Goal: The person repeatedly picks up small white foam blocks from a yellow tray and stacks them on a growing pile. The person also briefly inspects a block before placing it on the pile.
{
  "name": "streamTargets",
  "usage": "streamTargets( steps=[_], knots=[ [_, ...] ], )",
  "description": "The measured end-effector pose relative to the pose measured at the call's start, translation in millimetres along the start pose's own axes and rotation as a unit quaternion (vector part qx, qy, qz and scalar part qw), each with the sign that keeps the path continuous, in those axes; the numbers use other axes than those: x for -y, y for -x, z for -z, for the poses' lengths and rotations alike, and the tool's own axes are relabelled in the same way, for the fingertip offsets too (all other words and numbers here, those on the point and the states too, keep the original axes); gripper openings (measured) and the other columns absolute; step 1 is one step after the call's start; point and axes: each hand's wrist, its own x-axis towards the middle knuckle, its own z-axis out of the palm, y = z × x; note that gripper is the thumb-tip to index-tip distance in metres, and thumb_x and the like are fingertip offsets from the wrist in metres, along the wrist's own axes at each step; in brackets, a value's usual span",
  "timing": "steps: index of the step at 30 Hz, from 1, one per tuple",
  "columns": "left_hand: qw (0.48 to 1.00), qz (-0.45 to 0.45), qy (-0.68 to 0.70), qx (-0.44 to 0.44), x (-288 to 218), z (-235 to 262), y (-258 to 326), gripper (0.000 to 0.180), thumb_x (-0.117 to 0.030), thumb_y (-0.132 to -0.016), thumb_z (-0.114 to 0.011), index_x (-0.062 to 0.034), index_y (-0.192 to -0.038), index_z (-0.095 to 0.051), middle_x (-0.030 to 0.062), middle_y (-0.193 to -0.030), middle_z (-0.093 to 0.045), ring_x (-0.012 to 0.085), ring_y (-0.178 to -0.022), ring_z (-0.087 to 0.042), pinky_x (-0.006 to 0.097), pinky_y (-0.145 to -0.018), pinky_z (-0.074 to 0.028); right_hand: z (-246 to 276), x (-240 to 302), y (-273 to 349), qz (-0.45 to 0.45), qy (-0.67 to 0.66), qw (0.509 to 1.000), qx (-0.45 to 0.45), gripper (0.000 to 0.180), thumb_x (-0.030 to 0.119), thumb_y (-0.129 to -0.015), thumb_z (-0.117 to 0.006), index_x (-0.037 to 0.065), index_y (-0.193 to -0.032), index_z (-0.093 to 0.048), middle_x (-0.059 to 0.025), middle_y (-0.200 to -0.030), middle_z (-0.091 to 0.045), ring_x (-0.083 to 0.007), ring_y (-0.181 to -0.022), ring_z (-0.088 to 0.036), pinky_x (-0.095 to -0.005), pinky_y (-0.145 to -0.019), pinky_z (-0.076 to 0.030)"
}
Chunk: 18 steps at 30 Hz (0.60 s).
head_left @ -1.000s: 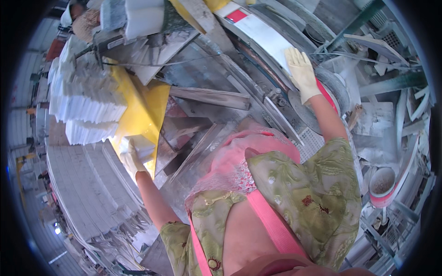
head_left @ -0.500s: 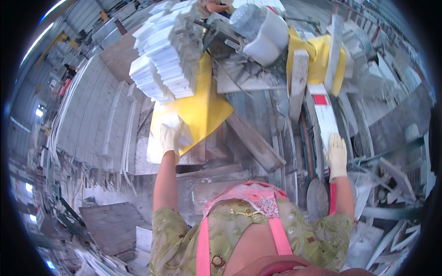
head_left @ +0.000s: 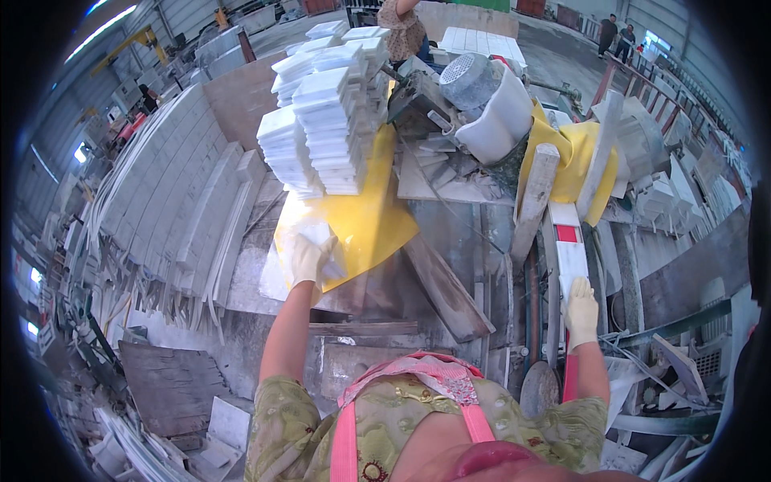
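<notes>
My left hand [head_left: 307, 259], in a pale glove, is closed around a small white stone tile [head_left: 316, 233] on the yellow sheet [head_left: 371, 221]. How many pieces lie under the fingers is hidden. Just beyond it rise tall stacks of white tiles [head_left: 325, 120]. My right hand [head_left: 581, 309], gloved too, lies with its fingers stretched flat on a white strip piece [head_left: 572, 262] in a narrow track. A red patch [head_left: 566, 234] shows farther up that track, where it runs under a yellow flap [head_left: 569, 153] between two upright posts.
A motor [head_left: 466, 76] with a white cover [head_left: 498, 120] stands beyond the track. Long pale slabs [head_left: 152, 177] lean at the left. A wooden board [head_left: 450, 289] lies slanting between my arms. Another person [head_left: 404, 32] is at the far side; offcuts [head_left: 687, 369] litter the right.
My view has tilted up, so more of the hall and the far person show. Both hands stay at the same pieces, the left on the yellow sheet, the right on the track.
</notes>
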Motion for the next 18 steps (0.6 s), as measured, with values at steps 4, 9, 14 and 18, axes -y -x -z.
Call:
streamTargets(
  steps=[4,9,14,18],
  knots=[
    [0.997,-0.017,-0.033,0.061,-2.9,11.6,-1.8,0.084,-0.053,-0.079,-0.079,0.0071,-0.132,-0.053,0.027,-0.13,-0.061,0.0381,-0.117,-0.063,0.043,-0.097,-0.051,58.0,-6.5,-26.6,-0.042,-0.134,0.988,0.062,0.043,0.031,-0.092,-0.065,-0.001,-0.121,-0.061,-0.0235,-0.11,-0.07,-0.038,-0.094,-0.071,-0.0504,-0.08,-0.056],
    [0.994,-0.044,-0.014,0.099,-5.1,25.7,6.4,0.091,-0.06,-0.082,-0.075,0.0076,-0.137,-0.049,0.0275,-0.132,-0.06,0.0383,-0.12,-0.062,0.043,-0.099,-0.05,138.4,84.0,-49.2,-0.106,-0.583,0.805,-0.002,0.044,0.036,-0.094,-0.068,-0.002,-0.117,-0.064,-0.02,-0.095,-0.07,-0.0319,-0.085,-0.068,-0.0413,-0.079,-0.052],
    [0.996,-0.014,0.031,0.084,-8.4,28.8,14.3,0.077,-0.05,-0.083,-0.078,-0.0014,-0.136,-0.051,0.0246,-0.133,-0.062,0.0397,-0.12,-0.062,0.045,-0.097,-0.05,187.4,271.7,-52.2,0.049,-0.761,0.647,-0.022,0.045,0.037,-0.099,-0.061,-0.003,-0.118,-0.064,-0.0128,-0.104,-0.07,-0.0219,-0.095,-0.065,-0.035,-0.086,-0.049],
    [0.996,-0.024,0.026,0.076,-0.7,22.4,11.2,0.081,-0.055,-0.085,-0.074,0.0054,-0.133,-0.049,0.0299,-0.129,-0.062,0.0443,-0.12,-0.06,0.047,-0.098,-0.049,198.0,403.2,-59.7,0.112,-0.804,0.583,-0.011,0.046,0.037,-0.099,-0.062,-0.004,-0.119,-0.065,-0.0126,-0.106,-0.07,-0.0218,-0.098,-0.065,-0.0355,-0.089,-0.049]
  ],
)
